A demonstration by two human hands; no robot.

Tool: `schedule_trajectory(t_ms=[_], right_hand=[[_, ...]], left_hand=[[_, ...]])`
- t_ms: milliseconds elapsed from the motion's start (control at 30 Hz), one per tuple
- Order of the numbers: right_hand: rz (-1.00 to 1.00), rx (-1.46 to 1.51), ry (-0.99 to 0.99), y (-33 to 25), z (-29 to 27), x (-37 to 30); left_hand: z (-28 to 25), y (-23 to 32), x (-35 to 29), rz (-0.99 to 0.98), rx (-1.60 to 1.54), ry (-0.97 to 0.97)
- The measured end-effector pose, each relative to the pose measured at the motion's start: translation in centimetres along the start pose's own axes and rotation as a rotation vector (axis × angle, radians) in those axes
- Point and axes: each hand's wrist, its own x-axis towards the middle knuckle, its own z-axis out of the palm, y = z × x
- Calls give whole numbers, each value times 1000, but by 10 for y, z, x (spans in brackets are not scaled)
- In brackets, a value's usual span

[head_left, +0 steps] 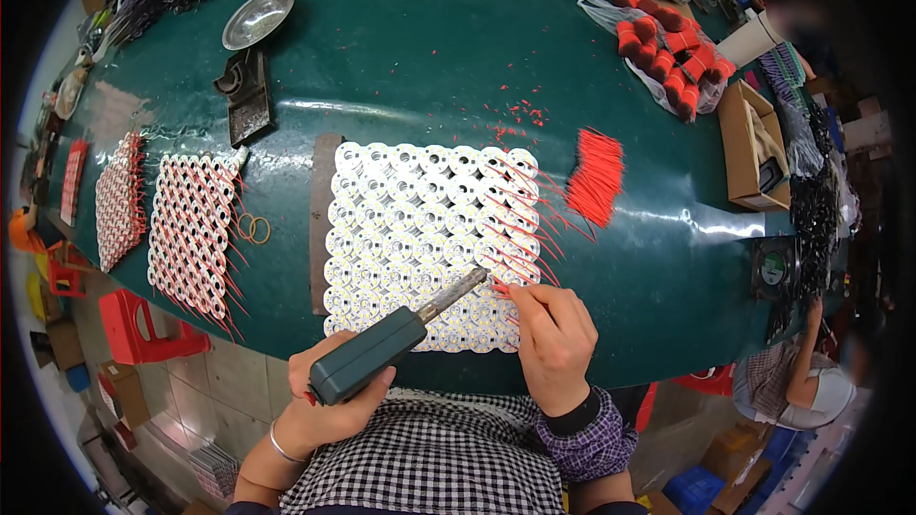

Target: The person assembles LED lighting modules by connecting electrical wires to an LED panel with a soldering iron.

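My left hand [329,417] is closed around the dark green handle of a soldering gun [367,358]. Its metal tip points up and right, at the panel of round white LED boards [401,219] lying in front of me. With thumb and fingertips, my right hand [558,343] pinches a short red wire [501,288] right beside the tip. Whether tip and wire touch the same board cannot be made out. Several red wires stick out from the panel's right-hand column. A brown strip [322,229] runs along the panel's left edge.
Right of the panel lies a stack of red wires [596,176]; beyond are bagged red wire bundles [668,48] and a cardboard box [754,148]. Wired panels [196,229], a rubber band [254,229], a black stand [248,100] and a metal dish [258,19] are left.
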Motion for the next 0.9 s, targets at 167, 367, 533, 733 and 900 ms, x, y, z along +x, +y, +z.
schedule_trajectory(t_ms=[167, 367, 533, 733, 900], right_hand=[[7, 3, 0, 0, 0, -1], [60, 16, -8, -5, -2, 2], [60, 22, -5, -4, 1, 2], [21, 6, 22, 0, 2, -1], [28, 8, 28, -1, 6, -1]], left_hand=[[2, -1, 2, 103, 44, 0], [5, 0, 2, 11, -14, 6], [5, -2, 0, 26, 43, 5], [6, -4, 3, 98, 63, 28], [2, -1, 1, 136, 123, 41]])
